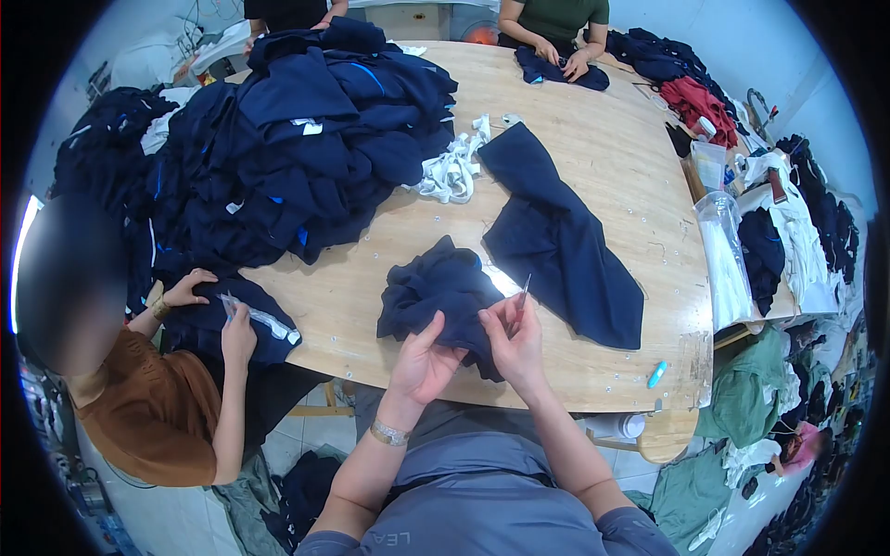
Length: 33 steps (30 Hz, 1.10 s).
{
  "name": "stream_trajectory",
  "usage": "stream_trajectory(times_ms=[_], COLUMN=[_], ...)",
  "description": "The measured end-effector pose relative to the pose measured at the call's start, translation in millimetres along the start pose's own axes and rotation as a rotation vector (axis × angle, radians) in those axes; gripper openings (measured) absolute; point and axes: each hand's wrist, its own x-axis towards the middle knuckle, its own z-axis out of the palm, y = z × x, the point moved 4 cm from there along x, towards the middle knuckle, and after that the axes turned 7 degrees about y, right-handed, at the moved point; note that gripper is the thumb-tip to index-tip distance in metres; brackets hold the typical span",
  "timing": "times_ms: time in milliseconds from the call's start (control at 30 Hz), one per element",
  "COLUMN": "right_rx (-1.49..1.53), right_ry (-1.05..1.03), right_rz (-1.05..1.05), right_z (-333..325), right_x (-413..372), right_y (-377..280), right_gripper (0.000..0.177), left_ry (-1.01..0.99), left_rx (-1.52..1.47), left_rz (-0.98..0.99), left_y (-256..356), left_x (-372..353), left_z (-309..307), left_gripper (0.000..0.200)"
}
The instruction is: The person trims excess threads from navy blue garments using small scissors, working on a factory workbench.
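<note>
A bunched navy garment (pixel 436 295) lies at the table's near edge, right in front of me. My left hand (pixel 428 361) is under and against its near side, the thumb on top of the cloth. My right hand (pixel 514 341) is closed at the garment's right edge, with a small thin metal tool (pixel 526 289) pointing up from its fingers. Whether these fingers also pinch cloth is hard to tell. Another navy piece (pixel 565 250) lies spread out beyond my right hand. Crumpled white strips (pixel 451 174) lie between it and the large pile.
A large navy pile (pixel 306 139) covers the table's left. At the left, a person in brown (pixel 158 408) works on navy cloth; two more people are at the far edge. A turquoise object (pixel 656 374) lies near the right corner. Plastic containers (pixel 723 250) stand beyond the right edge.
</note>
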Motion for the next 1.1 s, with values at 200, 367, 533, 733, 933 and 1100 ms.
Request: stream_trajectory(times_ms=[200,367,533,733,933,1100], right_rx=[0.243,0.423,0.486,0.621,0.466,0.224], right_ry=[0.174,0.112,0.189,0.506,0.198,-0.045], right_rz=[0.138,0.157,-0.23,-0.412,-0.264,-0.149], right_z=[7,20,-15,-65,-58,-23], right_x=[-4,-10,5,7,7,9], right_y=[12,-13,-58,-83,-60,-38], right_gripper=[0.027,0.028,0.027,0.022,0.026,0.032], left_ry=[0.028,0.077,-0.164,-0.823,-0.457,-0.384], left_rx=[0.26,0.78,0.761,1.454,1.519,1.669], left_rz=[0.224,0.716,0.822,0.449,0.162,0.312], left_y=[-12,8,101,81,74,72], left_x=[-6,-8,-49,-53,11,-1], left_z=[10,30,148,197,97,78], left_gripper=[0.031,0.025,0.02,0.029,0.019,0.022])
